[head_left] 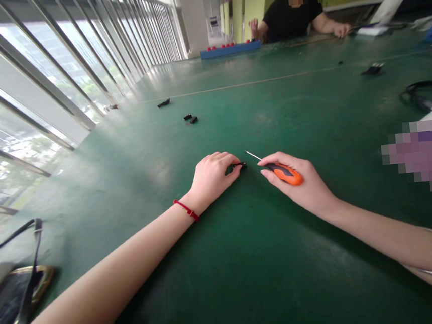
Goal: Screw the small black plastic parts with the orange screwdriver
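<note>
At frame centre, a small black part (240,165) lies on the green table (247,260), pinched by the left hand (213,177); it looks light, rigid (easily flicked away). The right hand (297,182) grips an orange-handled screwdriver (283,172). Open tabletop surrounds both; 2 similar parts (190,118) lie toward the upper left.

Your left hand (213,177) pins a small black part (240,165) flat on the green table (247,260). Your right hand (297,180) holds an orange-handled screwdriver (283,173), its thin shaft angled up-left, just beside the part.
</note>
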Demonstrator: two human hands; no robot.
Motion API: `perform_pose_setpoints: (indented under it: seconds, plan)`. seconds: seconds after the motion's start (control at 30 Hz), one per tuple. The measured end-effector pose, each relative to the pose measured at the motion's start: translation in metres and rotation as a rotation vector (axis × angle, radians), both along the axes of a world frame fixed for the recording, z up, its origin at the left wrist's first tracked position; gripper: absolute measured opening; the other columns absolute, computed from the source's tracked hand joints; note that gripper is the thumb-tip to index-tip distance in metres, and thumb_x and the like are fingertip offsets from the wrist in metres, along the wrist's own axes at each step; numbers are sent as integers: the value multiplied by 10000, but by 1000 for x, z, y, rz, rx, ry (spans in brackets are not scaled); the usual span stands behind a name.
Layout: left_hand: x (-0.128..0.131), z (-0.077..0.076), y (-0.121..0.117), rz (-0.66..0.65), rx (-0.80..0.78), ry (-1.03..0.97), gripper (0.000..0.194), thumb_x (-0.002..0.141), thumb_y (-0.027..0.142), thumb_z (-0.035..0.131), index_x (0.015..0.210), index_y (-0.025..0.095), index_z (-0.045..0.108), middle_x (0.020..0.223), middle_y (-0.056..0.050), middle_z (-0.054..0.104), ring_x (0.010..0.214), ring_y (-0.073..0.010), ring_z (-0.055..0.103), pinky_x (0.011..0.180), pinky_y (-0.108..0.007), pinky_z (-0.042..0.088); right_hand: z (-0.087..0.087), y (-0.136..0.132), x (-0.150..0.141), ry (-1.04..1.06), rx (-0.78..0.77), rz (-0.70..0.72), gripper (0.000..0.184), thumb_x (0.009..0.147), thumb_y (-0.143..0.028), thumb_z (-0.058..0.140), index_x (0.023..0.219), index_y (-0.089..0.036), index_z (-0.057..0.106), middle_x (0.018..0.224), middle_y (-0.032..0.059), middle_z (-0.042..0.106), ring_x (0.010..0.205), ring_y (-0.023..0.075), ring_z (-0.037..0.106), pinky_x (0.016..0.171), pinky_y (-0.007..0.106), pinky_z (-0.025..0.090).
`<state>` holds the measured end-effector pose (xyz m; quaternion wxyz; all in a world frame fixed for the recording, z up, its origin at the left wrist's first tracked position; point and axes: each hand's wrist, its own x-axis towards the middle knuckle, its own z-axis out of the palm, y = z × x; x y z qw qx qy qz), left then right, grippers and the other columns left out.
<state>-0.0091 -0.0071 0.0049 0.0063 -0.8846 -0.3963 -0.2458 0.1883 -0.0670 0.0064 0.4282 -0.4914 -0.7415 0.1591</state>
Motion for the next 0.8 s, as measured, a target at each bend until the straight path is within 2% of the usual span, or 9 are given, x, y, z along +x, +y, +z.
perform_pose_setpoints:
  seconds: [0.23,0.57,0.8]
  plan:
    - [0,-2,1,-23,-21,-26,164,881,287,518,884,200,657,856,-5,690,824,-154,610,741,-272,464,-2,0,0,-26,-46,33,106,810,-212,590,908,-211,628,872,18,682,754,158,636,700,284,474]
    - [0,-2,0,-28,35,2,168,882,288,514,876,190,651,856,-15,685,819,-157,600,736,-273,455,-1,0,1,-6,-61,34,152,814,-204,592,962,-211,624,902,16,677,788,158,634,726,283,476]
    - [2,0,-6,-141,140,29,187,895,294,491,885,182,641,838,-10,681,756,-138,590,701,-261,434,-3,2,2,-59,-66,29,201,830,-215,581,1024,-209,637,968,42,668,851,188,622,783,321,467]
